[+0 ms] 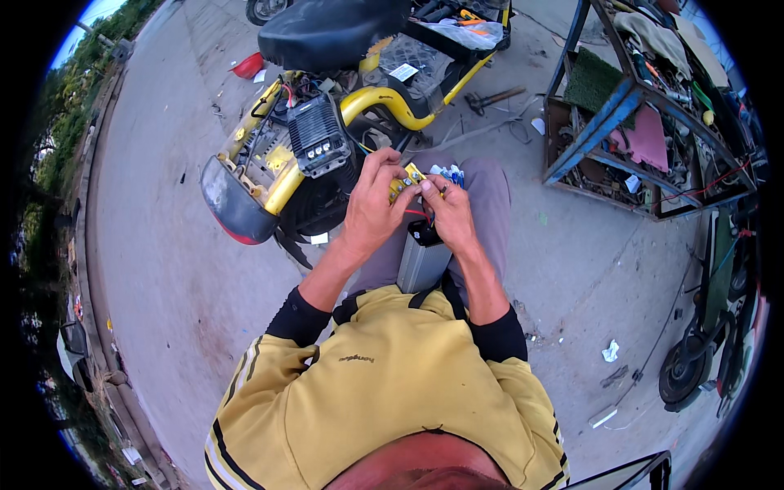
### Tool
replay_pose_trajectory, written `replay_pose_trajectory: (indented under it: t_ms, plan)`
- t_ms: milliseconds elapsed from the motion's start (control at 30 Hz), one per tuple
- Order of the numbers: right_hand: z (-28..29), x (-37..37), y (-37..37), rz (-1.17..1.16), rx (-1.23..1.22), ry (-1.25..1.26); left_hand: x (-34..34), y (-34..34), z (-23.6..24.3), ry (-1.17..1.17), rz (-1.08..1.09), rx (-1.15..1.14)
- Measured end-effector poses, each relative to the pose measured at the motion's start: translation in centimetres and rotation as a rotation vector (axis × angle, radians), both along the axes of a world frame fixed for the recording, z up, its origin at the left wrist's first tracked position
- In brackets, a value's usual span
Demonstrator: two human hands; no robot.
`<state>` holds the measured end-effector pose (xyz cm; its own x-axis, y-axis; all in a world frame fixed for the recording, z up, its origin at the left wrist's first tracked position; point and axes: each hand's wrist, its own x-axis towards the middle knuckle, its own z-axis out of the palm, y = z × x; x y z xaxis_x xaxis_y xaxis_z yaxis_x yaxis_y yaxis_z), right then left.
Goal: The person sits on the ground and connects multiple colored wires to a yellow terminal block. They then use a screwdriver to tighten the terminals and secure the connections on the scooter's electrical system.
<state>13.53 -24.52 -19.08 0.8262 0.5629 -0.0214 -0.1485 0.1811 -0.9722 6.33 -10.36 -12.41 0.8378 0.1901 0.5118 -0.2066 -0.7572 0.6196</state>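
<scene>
Both my hands are raised over my lap, pinching a small yellow strip (414, 173) with round metal screw-like spots on it. My left hand (374, 204) grips its left part between thumb and fingers. On its right part, the thumb and fingers of my right hand (449, 214) close. Just beyond the right fingers are white and blue connectors (449, 172). Below the hands a silver finned metal box (423, 265) with a black end stands between my thighs. A red wire (416, 213) runs near that black end. The fingertips partly cover the strip.
Ahead stands a yellow scooter frame (371, 100) with a black seat (331, 37) and a finned black controller box (317, 135). A hammer (494, 99) lies on the pavement. At right are a blue metal rack (600, 135) of tools and a parked scooter (690, 367). A red bowl (247, 65) sits far left.
</scene>
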Motion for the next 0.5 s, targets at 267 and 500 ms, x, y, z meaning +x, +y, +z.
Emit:
replay_pose_trajectory:
  t_ms: [267,500]
  plan:
    - [0.0,-0.2,-0.2,-0.02,-0.025,0.024,0.3,0.3,-0.4,-0.024,-0.085,-0.068]
    - [-0.8,0.0,-0.1,-0.031,-0.058,0.027,0.2,0.6,-0.8,0.004,-0.048,0.007]
